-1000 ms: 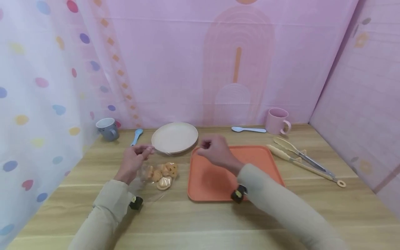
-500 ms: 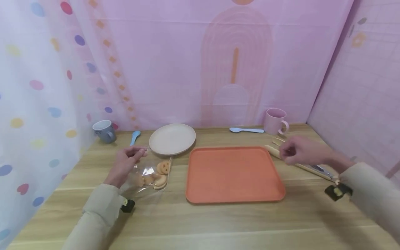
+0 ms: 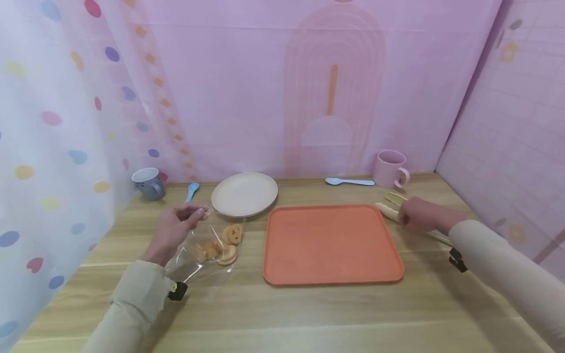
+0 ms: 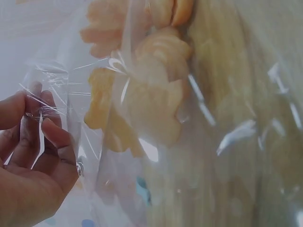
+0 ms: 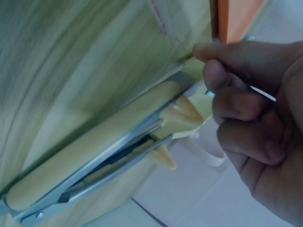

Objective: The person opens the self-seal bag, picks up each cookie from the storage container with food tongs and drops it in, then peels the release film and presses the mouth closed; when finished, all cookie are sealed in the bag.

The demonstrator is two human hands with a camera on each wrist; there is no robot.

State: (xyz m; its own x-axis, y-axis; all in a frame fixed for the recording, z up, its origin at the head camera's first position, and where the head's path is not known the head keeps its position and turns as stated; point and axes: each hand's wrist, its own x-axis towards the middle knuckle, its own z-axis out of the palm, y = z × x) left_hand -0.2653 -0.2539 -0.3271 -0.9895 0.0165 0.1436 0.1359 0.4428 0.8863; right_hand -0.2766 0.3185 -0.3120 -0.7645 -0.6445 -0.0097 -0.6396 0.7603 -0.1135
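My left hand (image 3: 169, 230) pinches the upper edge of a clear plastic bag (image 4: 227, 179) between thumb and fingers. Several biscuits (image 3: 231, 234), one with a face pattern, lie inside the bag, low over the table. In the right wrist view, my right hand (image 5: 260, 109) has curled fingers, with thumb and forefinger pinching the end of a thin clear strip (image 5: 161, 19) that bears red print. Its grip on the strip is only partly visible. Beside and under this hand lie the cream-handled metal tongs (image 5: 94, 137), which the fingers do not grip.
Between the hands lies an orange tray (image 3: 331, 245). Along the back stand a grey cup (image 3: 149, 184), a blue spoon (image 3: 192, 191), a cream plate (image 3: 244, 194), a pale blue spoon (image 3: 349, 182) and a pink mug (image 3: 388, 169). Curtains hang behind and at both sides.
My right hand has moved from above the tray's left side to the tongs at the right, and lower. My left hand keeps hold of the bag and has shifted slightly left.
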